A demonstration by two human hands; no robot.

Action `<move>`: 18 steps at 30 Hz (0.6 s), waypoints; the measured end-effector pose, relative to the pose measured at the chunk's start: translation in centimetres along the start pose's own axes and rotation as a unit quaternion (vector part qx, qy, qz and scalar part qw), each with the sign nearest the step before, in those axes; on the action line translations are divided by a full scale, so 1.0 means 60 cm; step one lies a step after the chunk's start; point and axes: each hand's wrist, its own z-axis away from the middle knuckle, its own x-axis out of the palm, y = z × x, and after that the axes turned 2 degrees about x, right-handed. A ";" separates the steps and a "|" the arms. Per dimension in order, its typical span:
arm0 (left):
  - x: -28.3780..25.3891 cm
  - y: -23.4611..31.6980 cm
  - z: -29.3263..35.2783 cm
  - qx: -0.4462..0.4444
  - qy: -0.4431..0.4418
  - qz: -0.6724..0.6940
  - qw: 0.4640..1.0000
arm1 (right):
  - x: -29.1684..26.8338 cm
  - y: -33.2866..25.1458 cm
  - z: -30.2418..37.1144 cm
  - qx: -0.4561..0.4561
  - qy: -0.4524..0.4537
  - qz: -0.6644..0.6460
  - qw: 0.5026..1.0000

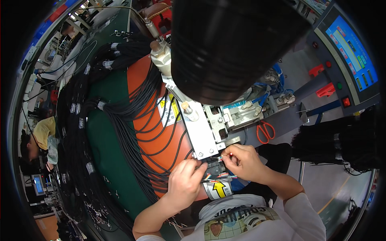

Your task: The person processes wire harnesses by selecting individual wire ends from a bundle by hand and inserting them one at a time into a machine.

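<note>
Orange-topped metal press machine [148,108] is sitting mid-bench, and both hands are working right at its front edge. Left hand [185,184] is pinching one thin black cable with fanned-out coloured wire ends [217,175], just below the machine's silver bracket plate [201,132]. Right hand [243,160] is gripping one tiny clear plastic connector [220,158] between fingertips, just beside that same plate. One pair of orange-handled scissors [265,131] is lying right of the machine, and loads of black cables [120,116] are draping over its left side, too many to count.
</note>
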 end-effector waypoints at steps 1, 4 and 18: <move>-0.004 0.000 0.005 0.002 0.008 -0.018 1.000 | 0.000 0.001 -0.001 0.037 -0.005 -0.034 0.999; -0.003 0.001 0.016 -0.021 0.006 -0.036 0.999 | -0.002 -0.005 0.005 0.010 0.032 0.039 0.999; -0.001 0.004 0.001 -0.047 0.055 0.217 0.974 | -0.018 -0.014 0.015 0.125 -0.142 -0.463 0.866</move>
